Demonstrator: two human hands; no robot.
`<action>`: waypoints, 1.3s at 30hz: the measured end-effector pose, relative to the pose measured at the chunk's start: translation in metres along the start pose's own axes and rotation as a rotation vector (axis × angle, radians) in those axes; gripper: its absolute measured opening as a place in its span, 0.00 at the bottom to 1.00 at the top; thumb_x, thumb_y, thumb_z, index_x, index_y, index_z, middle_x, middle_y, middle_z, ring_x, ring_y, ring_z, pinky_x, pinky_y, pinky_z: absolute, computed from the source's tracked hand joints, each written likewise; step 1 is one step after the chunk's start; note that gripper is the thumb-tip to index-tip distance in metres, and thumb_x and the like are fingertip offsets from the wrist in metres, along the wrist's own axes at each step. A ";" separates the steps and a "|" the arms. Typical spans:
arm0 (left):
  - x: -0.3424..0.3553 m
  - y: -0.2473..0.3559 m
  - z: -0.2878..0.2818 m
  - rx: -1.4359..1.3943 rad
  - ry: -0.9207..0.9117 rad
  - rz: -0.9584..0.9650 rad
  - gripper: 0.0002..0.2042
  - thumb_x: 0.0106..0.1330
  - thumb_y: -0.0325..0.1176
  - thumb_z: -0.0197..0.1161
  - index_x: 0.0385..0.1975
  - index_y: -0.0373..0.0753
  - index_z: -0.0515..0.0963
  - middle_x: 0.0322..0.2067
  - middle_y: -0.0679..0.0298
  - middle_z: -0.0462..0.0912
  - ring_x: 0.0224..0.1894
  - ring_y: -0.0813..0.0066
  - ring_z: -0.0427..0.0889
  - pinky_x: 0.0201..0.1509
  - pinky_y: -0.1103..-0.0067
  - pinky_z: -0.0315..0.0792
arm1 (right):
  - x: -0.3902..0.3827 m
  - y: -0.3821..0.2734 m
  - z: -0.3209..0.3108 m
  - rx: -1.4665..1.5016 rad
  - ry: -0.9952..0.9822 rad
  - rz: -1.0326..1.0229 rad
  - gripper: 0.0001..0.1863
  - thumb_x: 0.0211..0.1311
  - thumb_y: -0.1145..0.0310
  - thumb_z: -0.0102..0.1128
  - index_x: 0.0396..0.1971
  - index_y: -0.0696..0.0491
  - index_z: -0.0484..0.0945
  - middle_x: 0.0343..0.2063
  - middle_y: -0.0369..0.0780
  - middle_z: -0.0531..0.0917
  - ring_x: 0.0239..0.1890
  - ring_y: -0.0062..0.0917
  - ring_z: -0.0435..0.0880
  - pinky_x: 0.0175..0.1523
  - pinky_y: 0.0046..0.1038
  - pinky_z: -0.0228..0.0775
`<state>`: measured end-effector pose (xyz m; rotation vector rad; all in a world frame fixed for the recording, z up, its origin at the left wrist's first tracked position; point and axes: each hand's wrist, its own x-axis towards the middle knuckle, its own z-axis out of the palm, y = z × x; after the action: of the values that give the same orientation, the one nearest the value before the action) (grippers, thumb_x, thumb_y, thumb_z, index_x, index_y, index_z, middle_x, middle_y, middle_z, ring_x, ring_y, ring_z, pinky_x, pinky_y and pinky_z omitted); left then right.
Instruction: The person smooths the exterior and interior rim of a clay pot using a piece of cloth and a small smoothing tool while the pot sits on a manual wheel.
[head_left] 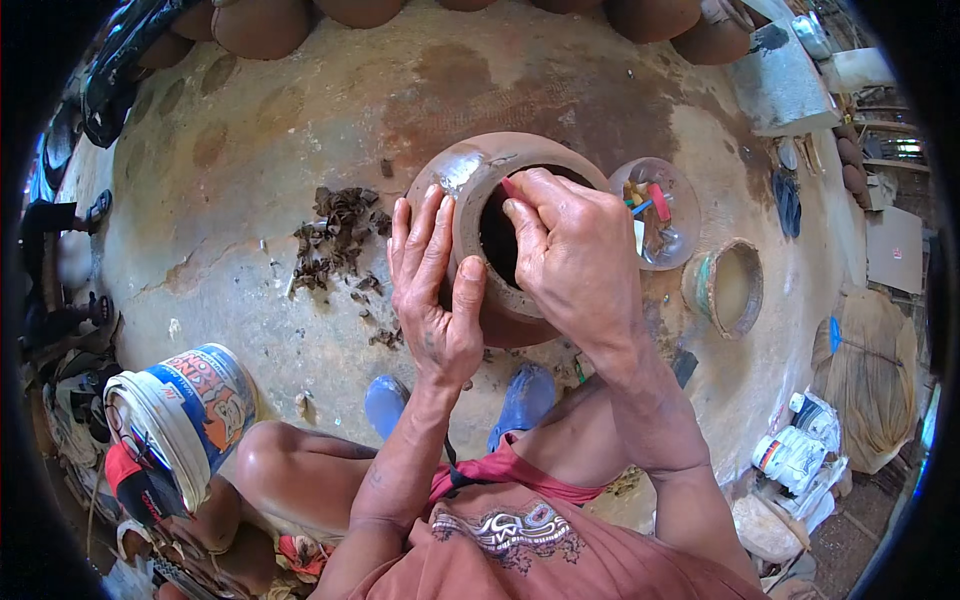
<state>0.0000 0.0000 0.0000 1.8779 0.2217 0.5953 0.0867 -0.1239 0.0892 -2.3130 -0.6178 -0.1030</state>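
Observation:
A round brown clay pot (502,150) sits before me with its wide mouth facing up toward me and wet shine on its shoulder. Against the pot's left side and rim lies my left hand (432,300), its fingers stretched out and the thumb apart, gripping nothing. My right hand (578,255) is bent over the mouth, thumb and fingers pinched on a small red piece (509,187) at the inner rim. Most of that piece is hidden by the fingers, so its kind cannot be made out. The pot's inside is dark.
Right of the pot stand a clear bowl (684,243) with small coloured tools and a round container (706,290) of cloudy liquid. Clay scraps (340,235) litter the floor at left. A white bucket (180,400) is near my knee; more pots (262,25) line the far edge.

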 end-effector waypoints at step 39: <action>0.129 -0.035 0.005 -0.271 -0.591 0.153 0.24 0.66 0.40 0.63 0.59 0.35 0.86 0.63 0.47 0.84 0.74 0.51 0.74 0.76 0.62 0.66 | -0.001 0.017 -0.018 0.020 -0.385 -0.216 0.12 0.51 0.80 0.63 0.38 0.58 0.85 0.33 0.50 0.87 0.40 0.47 0.88 0.48 0.45 0.79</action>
<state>0.1178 0.0635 0.0051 1.7300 -0.3742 0.1396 0.0957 -0.1471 0.0913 -2.2554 -1.0560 0.2535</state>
